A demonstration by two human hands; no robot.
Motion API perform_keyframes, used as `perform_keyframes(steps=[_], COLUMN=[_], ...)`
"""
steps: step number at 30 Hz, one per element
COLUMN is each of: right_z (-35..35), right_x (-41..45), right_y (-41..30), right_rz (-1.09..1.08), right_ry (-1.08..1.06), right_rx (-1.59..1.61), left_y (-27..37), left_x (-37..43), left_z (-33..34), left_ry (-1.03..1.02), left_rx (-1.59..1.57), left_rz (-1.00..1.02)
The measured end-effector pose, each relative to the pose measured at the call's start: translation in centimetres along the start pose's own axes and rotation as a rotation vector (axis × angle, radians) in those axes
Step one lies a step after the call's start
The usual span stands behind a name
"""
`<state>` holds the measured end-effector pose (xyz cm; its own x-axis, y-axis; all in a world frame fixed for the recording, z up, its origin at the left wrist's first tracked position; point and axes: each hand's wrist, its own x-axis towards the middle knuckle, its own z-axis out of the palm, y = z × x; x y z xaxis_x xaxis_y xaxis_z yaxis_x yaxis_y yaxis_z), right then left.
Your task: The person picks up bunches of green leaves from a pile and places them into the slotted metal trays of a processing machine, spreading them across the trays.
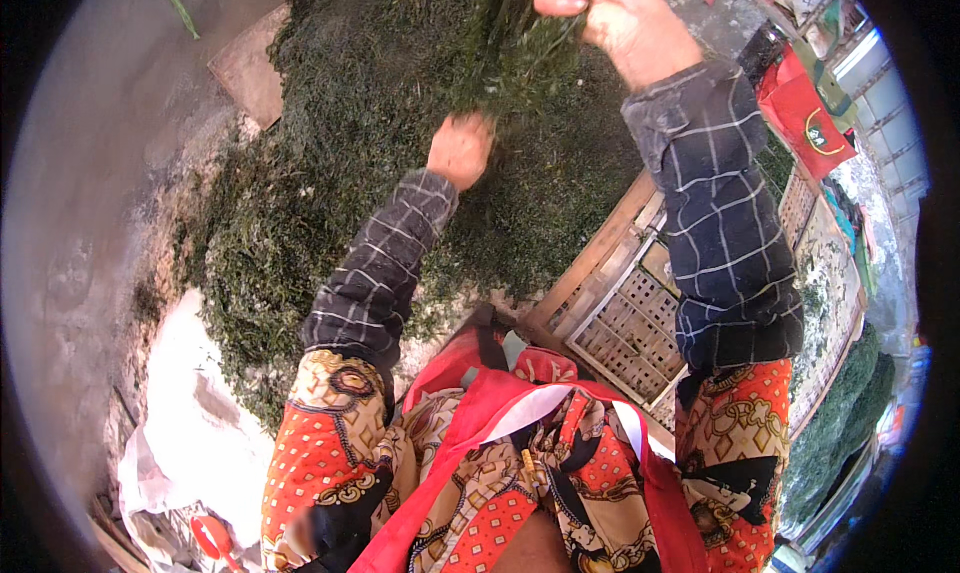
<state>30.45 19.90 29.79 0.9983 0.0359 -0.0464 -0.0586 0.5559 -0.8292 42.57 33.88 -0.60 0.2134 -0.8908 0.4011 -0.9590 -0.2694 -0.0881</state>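
A large heap of dark green, stringy plant matter (360,100), which looks like seaweed, spreads across the floor before me. At the top of the head view, my right hand (607,6) is raised above the heap with its fingers closed on a bunch of green strands (517,47). The strands hang down and are partly blurred. Lower and to the left, my left hand (461,151) is at the heap, beside the lower end of the bunch. Its back faces me and its fingers are hidden, so whether it grips strands is unclear.
A white heap (202,378) lies at lower left, near a red plastic tool (211,537). Right of the heap is a wooden frame (592,243) with a slotted panel (630,333). Farther right are a red bag (799,107) and more green matter (847,415). A flat board (251,70) lies at upper left.
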Motion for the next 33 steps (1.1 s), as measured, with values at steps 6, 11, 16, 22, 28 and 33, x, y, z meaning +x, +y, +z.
perform_keyframes(steps=[6, 11, 16, 22, 28, 33], right_z=[2.6, 0.7, -5.1, -8.9, -10.9, -14.6], right_x=[-4.6, -8.9, -8.7, -15.4, -26.0, -35.0], right_y=[-9.5, -7.7, 5.0, 16.9, 23.0, 22.8], right_rz=[-0.404, -0.324, -0.373, -0.105, -0.26, 0.028], right_ry=[-0.021, 0.195, 0.296, 0.512, 0.724, 0.899], right_rx=[-0.225, -0.147, -0.101, 0.274, 0.323, -0.499], left_y=[1.0, -4.5, -10.2, 13.8, 25.6, 32.0], left_x=[-6.4, -3.1, -3.7, 0.6, 1.6, 5.2], left_z=[8.0, -1.8, -9.1, -8.5, -5.9, -2.5], left_ry=[-0.281, -0.464, -0.529, -0.339, -0.69, -0.504], left_rx=[-0.324, -1.81, -0.371, -2.084, -2.558, -2.775], left_rz=[-0.194, -0.672, -0.636, -0.22, -0.442, -0.508])
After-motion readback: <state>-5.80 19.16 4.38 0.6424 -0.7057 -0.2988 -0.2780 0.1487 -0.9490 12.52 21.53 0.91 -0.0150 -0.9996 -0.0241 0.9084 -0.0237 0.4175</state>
